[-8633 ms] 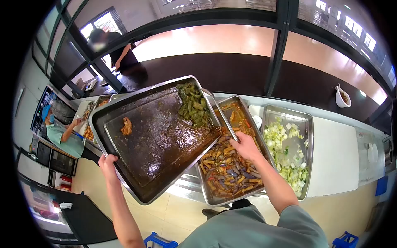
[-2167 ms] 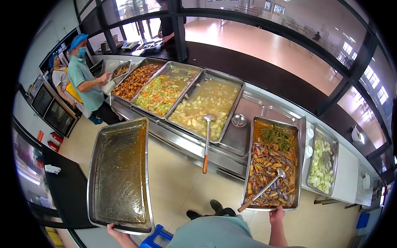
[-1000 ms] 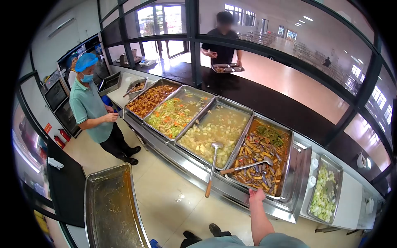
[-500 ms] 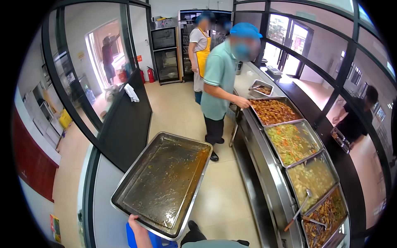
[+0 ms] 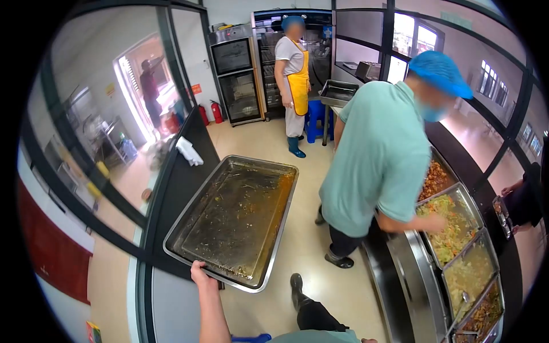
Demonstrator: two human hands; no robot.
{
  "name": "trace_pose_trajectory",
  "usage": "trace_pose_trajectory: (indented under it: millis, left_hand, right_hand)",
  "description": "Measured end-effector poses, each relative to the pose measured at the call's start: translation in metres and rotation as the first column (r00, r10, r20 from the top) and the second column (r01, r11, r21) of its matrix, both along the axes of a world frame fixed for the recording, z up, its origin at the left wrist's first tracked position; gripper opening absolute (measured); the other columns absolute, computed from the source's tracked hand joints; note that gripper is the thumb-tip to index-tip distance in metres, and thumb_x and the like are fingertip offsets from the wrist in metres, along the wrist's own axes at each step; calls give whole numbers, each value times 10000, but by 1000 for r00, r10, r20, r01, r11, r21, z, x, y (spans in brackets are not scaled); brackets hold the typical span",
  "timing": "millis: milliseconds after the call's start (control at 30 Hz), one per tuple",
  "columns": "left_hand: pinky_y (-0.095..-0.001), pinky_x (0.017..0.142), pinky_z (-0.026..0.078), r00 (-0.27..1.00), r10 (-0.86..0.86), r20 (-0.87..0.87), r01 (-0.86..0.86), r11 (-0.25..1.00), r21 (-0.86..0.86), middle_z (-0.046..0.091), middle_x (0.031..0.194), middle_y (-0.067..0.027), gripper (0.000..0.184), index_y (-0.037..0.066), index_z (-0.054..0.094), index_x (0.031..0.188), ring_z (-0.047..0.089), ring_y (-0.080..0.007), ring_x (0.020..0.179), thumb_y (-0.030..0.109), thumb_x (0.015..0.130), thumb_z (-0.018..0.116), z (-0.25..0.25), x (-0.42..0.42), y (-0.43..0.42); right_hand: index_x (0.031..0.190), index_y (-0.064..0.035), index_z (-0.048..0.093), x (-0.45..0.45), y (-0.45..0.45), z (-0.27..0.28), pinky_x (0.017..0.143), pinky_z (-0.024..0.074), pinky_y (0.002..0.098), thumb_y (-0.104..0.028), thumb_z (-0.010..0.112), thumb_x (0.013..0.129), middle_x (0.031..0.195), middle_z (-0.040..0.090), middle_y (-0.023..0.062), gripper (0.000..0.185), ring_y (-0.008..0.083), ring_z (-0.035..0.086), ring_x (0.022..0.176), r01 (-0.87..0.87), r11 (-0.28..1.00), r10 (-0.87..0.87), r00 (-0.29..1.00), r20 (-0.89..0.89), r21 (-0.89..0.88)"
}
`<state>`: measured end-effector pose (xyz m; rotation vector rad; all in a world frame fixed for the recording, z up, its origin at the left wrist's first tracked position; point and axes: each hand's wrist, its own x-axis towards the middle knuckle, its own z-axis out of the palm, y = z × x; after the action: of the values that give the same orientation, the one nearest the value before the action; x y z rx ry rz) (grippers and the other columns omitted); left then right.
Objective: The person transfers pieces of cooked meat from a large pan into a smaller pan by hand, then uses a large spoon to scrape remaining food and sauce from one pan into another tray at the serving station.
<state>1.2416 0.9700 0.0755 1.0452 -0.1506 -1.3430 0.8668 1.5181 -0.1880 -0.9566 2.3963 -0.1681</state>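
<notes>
Left hand: The left hand (image 5: 202, 276) is closed on the near rim of the large metal tray (image 5: 211, 228), close to its near-left corner; its fingers pinch the edge, partly hidden beneath it.
Metal tray: It lies just beyond those fingers, over the floor and well apart from the bench (image 5: 414, 274). Greasy residue and small scraps coat its base, with orange-brown liquid along the right long side.
Long axis: It runs from the fingers forward and slightly to the right. One short end faces the wearer, the other points towards the glass-front cabinets.
Step in hand: This looks like carrying the tray one-handed, clear of the bench. Such a hold seems to call for a firm wrist and a level base, as liquid could run over the right rim.
Right hand: Only a sliver of the right hand (image 5: 369, 340) shows at the bottom edge; whether its fingers are spread or pinched, I cannot tell.
Co-worker: To the right of the left fingers, a person in a green shirt (image 5: 380, 154) leans over the bench, one hand above the shredded vegetables (image 5: 449, 226).
Bench: Far right of the fingers, food pans stand side by side, with a ladle (image 5: 466, 298) in one.
Partition: A white cloth (image 5: 189, 152) hangs there, beyond the fingers.
</notes>
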Motion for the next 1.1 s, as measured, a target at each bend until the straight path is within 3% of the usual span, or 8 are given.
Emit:
trace_pose_trajectory:
  millis: [67, 267, 500, 700, 733, 833, 967, 1100]
  left_hand:
    - [-424, 833, 481, 999, -27, 30, 26, 1000, 9, 557, 914, -121, 271, -2, 531, 870, 558, -302, 888, 108, 622, 519, 9, -25, -47]
    - [-418, 851, 473, 979, -206, 9, 206, 978, 15, 567, 929, -106, 278, 12, 536, 879, 556, -291, 892, 104, 618, 506, 28, -105, -203]
    - [-409, 873, 478, 930, -361, -70, 360, 933, -25, 578, 952, -120, 347, -23, 540, 954, 563, -294, 931, 84, 626, 499, 13, -250, -396]
    - [-411, 857, 493, 825, -543, -157, 534, 840, -95, 599, 959, -130, 325, -22, 550, 940, 588, -301, 911, 91, 638, 514, -7, -421, -577]
    - [-408, 848, 497, 817, -554, -158, 550, 832, -77, 599, 954, -130, 314, -23, 551, 933, 591, -300, 904, 91, 642, 516, -9, -448, -599]
    - [-398, 824, 505, 787, -583, -205, 587, 809, -48, 596, 936, -131, 291, -29, 550, 913, 598, -297, 880, 82, 645, 522, -15, -539, -677]
    - [-420, 768, 524, 790, -576, -209, 592, 805, 17, 576, 908, -138, 260, -44, 526, 875, 596, -295, 849, 68, 640, 536, -27, -640, -753]
    - [-422, 672, 543, 762, -598, -250, 618, 786, 5, 570, 884, -127, 214, -20, 516, 849, 606, -285, 772, 61, 651, 539, -49, -722, -805]
  right_hand:
    - [815, -100, 689, 0, 2, -44, 661, 507, 440, -241, 588, 768, 813, 669, 165, 179, 299, 660, 787, -84, 996, 85, 993, -77, 16]
    - [838, -122, 693, -52, -226, 11, 699, 500, 425, -264, 594, 765, 850, 667, 139, 188, 281, 648, 828, -91, 985, 61, 979, 194, 149]
    - [865, -147, 697, -267, -540, 100, 744, 491, 407, -292, 600, 762, 893, 665, 109, 203, 261, 635, 875, -388, 906, 366, 919, 148, 166]
    - [889, -168, 700, -373, -585, 57, 783, 484, 392, -316, 606, 759, 930, 664, 84, 218, 243, 624, 915, -607, 676, 553, 793, 257, 418]
    - [939, -200, 708, -370, -550, 46, 826, 479, 414, -354, 559, 812, 1071, 667, 48, 249, 256, 611, 1010, -584, 700, 476, 810, 342, 411]
    - [1056, -207, 686, -367, -477, 47, 837, 485, 396, -394, 491, 856, 1105, 650, 74, 336, 265, 619, 996, -358, 876, 95, 785, 613, 323]
    - [1064, -200, 680, -349, -547, 89, 825, 493, 386, -391, 517, 847, 1055, 660, 74, 332, 247, 627, 978, 196, 847, -432, 794, 427, 494]
    - [1073, -193, 673, -343, -678, 88, 812, 500, 375, -388, 543, 838, 1005, 669, 74, 332, 229, 635, 960, 608, 716, -697, 651, 300, 343]
